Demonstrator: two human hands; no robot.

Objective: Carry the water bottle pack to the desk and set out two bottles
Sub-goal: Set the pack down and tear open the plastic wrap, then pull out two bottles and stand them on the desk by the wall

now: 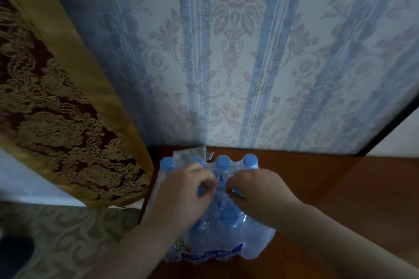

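Head view — left hand (181, 197) and right hand (254, 190), each grip pinched on the bottle pack's (226, 233) plastic wrap (217, 190).

The water bottle pack (217, 231) is sitting on the bench (340, 199) at its left end, its far row of caps (223, 161) lying close to the wall (249, 63) that is rising behind the bench. The left hand (181, 195) and the right hand (256, 190) are resting side by side on top of the pack, each grip seemingly pinching the wrap near the middle, though blur is hiding the fingertips. A curtain (56, 97) is hanging left of the pack, reaching down towards the floor (68, 233), which is lying left of the bench.
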